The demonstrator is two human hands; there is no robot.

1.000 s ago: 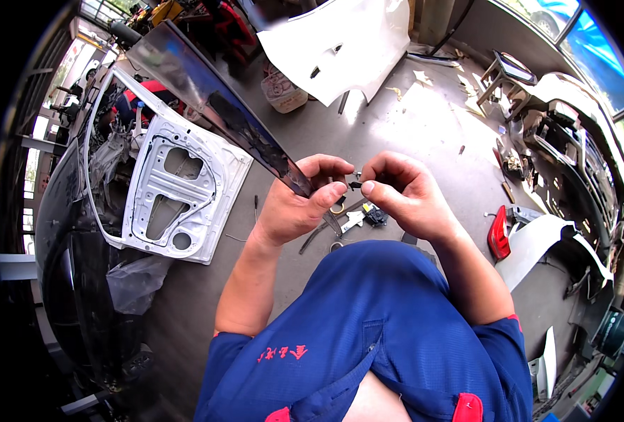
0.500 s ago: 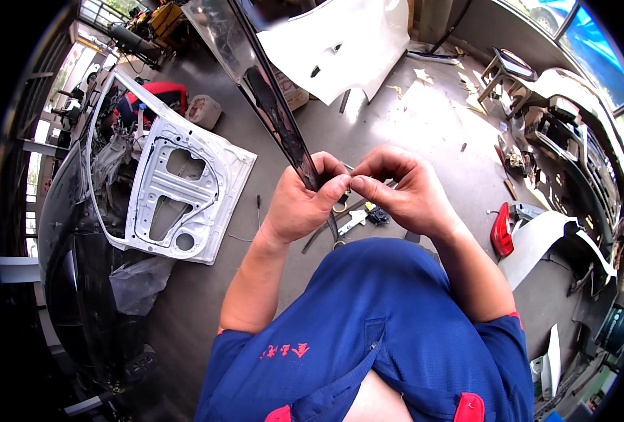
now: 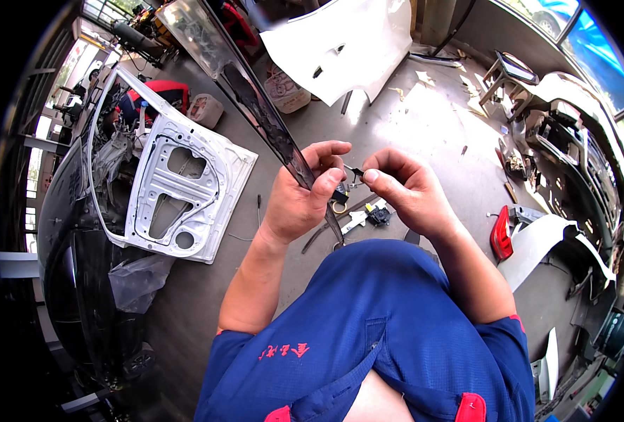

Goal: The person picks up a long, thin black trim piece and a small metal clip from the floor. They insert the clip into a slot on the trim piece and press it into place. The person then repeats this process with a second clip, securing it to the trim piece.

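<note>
A long dark trim strip (image 3: 264, 112), with a see-through section at its far upper end, slants from the top down through my left hand (image 3: 291, 200). That hand is closed around the strip's lower part, its thumb and forefinger standing apart. My right hand (image 3: 419, 191) pinches a small black piece (image 3: 355, 172), too small to name, between thumb and forefinger, just right of the left fingertips. The strip's narrow lower end (image 3: 333, 226) reaches down toward my shirt. Beneath my hands, a black part (image 3: 378, 216) and a white bracket-like piece (image 3: 355, 221) lie on the floor.
On the left, a white car door frame (image 3: 178, 186) leans by a dark car body (image 3: 69, 281). A white panel (image 3: 347, 53) stands ahead near a pale container (image 3: 286, 93). To the right are a red tail light (image 3: 501, 233), a white fender (image 3: 537, 243) and a stool (image 3: 509, 70).
My fingertips have moved apart, showing the small black piece in my right hand. The left forefinger has lifted, and the strip's upper end has swung left.
</note>
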